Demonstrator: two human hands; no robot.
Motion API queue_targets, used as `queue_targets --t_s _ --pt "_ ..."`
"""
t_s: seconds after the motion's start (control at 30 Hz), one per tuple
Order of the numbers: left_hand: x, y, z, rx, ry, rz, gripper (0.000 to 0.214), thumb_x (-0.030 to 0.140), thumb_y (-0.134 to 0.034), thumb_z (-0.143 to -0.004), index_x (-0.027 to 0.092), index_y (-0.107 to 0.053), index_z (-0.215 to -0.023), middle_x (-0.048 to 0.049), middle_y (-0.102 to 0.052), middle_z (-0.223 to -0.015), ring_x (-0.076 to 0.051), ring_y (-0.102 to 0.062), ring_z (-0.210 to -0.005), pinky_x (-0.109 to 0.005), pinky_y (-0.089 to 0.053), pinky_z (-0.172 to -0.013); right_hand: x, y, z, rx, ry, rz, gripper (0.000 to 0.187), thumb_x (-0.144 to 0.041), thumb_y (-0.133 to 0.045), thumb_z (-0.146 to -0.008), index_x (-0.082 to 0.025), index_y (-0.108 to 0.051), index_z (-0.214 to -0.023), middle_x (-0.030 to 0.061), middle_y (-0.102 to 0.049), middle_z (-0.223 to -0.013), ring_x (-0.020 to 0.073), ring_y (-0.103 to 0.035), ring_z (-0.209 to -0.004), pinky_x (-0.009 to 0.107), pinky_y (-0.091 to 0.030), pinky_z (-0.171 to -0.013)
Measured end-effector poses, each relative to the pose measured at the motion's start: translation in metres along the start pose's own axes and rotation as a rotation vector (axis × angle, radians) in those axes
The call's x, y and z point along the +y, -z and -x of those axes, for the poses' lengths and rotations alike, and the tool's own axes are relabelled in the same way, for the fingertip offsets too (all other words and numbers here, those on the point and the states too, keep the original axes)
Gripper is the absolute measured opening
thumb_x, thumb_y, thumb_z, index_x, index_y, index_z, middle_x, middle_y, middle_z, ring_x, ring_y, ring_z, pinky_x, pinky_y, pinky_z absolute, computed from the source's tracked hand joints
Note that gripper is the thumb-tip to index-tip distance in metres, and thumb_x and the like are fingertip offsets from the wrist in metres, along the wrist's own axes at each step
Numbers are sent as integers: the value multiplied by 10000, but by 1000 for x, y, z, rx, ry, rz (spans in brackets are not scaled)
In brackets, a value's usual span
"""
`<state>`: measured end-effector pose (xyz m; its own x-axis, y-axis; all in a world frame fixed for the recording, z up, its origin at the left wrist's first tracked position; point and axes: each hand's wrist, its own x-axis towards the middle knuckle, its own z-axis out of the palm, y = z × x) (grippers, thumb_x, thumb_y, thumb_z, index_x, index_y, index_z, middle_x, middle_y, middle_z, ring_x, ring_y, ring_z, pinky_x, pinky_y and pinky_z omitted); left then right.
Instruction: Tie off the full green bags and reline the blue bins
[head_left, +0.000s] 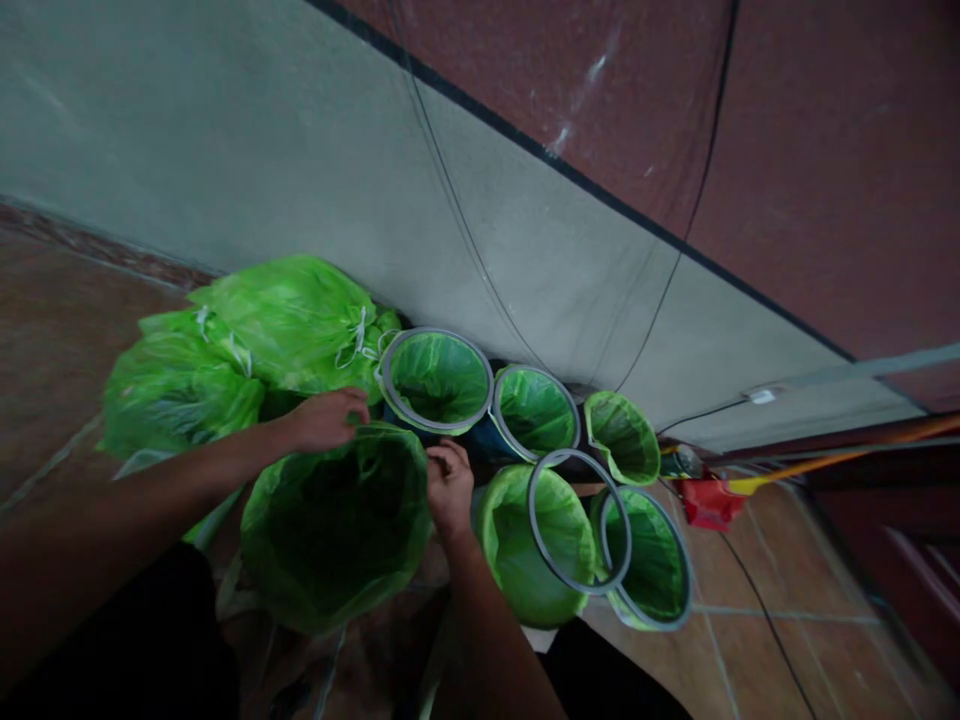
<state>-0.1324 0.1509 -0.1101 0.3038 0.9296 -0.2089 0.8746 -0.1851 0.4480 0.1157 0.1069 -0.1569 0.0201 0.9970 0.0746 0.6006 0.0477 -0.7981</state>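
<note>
**Two hands at a green bin liner's rim**

Our left hand [327, 420] and right hand [451, 488] sit apart, fingers curled at the far rim of the green bin liner [334, 592], mouth-up before us; too dim to tell if either is clamped on it. We'd spread the edge evenly, pulling lightly. Tiled floor [757, 640], lined bins [536, 412] alongside, grey-and-maroon wall [247, 150] behind.

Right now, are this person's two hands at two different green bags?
No, the left hand and the right hand are both at the rim of the same open green bag.
</note>
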Motion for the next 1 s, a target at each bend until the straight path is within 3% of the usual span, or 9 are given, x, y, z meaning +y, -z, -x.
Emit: queue_targets --t_s 0.1,0.23,0.37,0.5,0.7,0.83,0.93,1.0 --pt "24 -6 -19 95 81 35 377 247 -424 -899 130 -666 -1164 -134 -696 -1227 -235 -651 -1122 -345 -476 -994 -12 -9 -23 -31 -141 26 282 -240 -453 -947 -168 -722 -989 98 -734 -997 181 -675 -932 268 -501 -856" --pt "35 -27 -31 32 82 -11 433 365 -324 -979 162 -693 -1076 -121 -749 -1084 -244 -694 -977 -354 -519 -860 -16 -27 -37 -112 -290 222 350 -325 -454 -964 -161 -751 -878 124 -751 -878 223 -688 -838 281 -504 -742" --pt "22 -34 -23 -30 6 -66 364 354 -390 -972 189 -711 -1015 -90 -758 -1028 -218 -679 -952 -321 -490 -848 -4 -33 -30 -155 -211 124 260 -318 -534 -925 -187 -759 -922 66 -765 -908 179 -693 -831 247 -506 -761" --pt "6 -30 -14 -44 -1 -115 224 264 -505 -916 171 -694 -993 -86 -749 -946 -218 -664 -912 -325 -472 -835 6 -28 -24 -237 -111 76 236 -186 -611 -842 -211 -733 -1043 21 -765 -1006 153 -695 -904 229 -499 -830" --pt "8 -29 -10 -39 44 -182 170 175 -532 -861 152 -672 -956 -123 -738 -938 -259 -673 -876 -356 -478 -778 9 -25 -17 -313 -1 413 266 -111 -544 -850 -199 -680 -1061 55 -747 -1005 179 -683 -901 256 -476 -814" --pt "10 -28 -1 -28 68 -210 229 173 -506 -870 127 -673 -1019 -164 -745 -1000 -294 -681 -942 -430 -462 -883 3 -20 -8 -379 -95 590 253 -130 -582 -834 -166 -654 -1074 95 -737 -925 225 -688 -869 289 -468 -747" --pt "2 -23 4 -25 84 -202 517 229 -652 -789 135 -568 -1290 -189 -701 -1210 -343 -627 -1132 -520 -407 -997 -7 -15 -9 -326 -112 565 484 -315 -732 -775 -137 -617 -1211 158 -716 -1091 299 -665 -1013 344 -486 -798" --pt "-8 -17 6 -26 112 -119 768 327 -742 -721 137 -460 -1410 -209 -629 -1342 -362 -580 -1218 -515 -433 -985 -15 -15 -14 -240 -65 477 538 -435 -703 -815 -133 -608 -1250 166 -695 -1166 296 -646 -1073 350 -487 -852"
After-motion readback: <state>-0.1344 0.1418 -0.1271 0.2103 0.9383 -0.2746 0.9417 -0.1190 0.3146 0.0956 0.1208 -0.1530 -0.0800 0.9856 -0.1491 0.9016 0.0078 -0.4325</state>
